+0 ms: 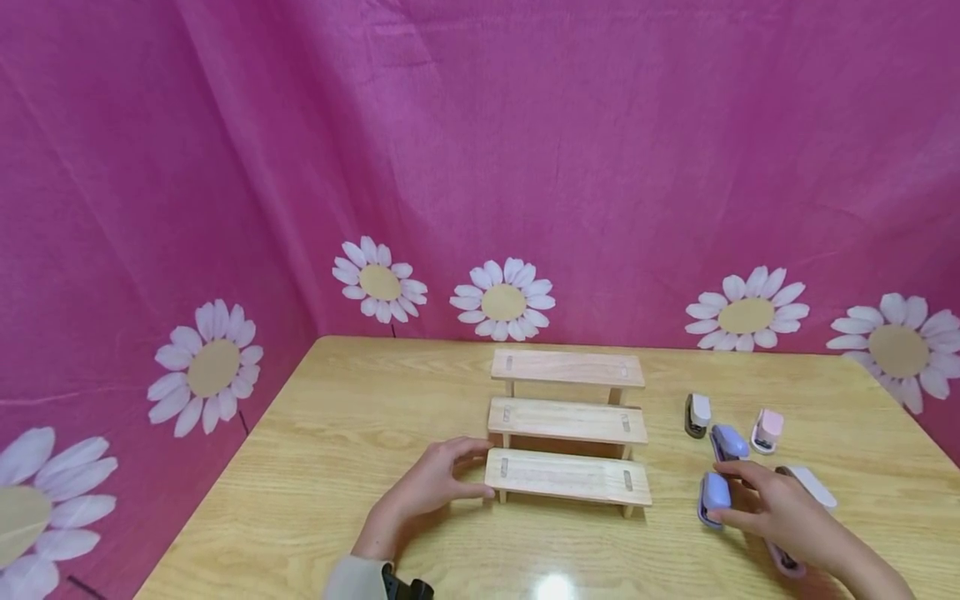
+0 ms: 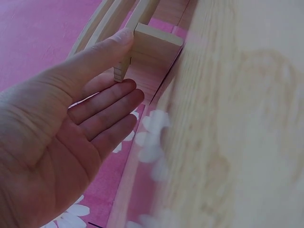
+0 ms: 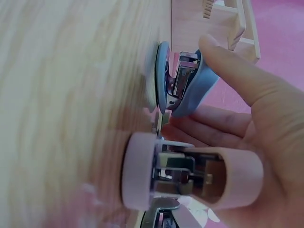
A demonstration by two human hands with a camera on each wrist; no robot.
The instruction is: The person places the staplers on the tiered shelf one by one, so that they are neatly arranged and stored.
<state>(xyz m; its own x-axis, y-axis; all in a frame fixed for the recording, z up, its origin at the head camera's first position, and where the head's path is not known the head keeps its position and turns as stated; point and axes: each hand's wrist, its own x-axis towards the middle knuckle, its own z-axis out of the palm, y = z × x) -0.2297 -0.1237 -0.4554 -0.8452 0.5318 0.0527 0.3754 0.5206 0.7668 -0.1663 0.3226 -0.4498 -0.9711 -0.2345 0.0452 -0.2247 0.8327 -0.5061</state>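
While wide left grip (image 1: 433, 480) holds shelf (image 1: 567, 477), right grip (image 1: 787, 510) pinches blue stapler (image 1: 715, 493).

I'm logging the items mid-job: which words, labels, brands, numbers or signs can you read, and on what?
None can be read in any view.
Lavender stapler in the right hand: no legible text; any small marking would be too small or blurred.
Pink stapler in the right wrist view: nothing readable.
Wooden stand: no lettering visible.
Pink cloth: printed daisies, no lettering visible.
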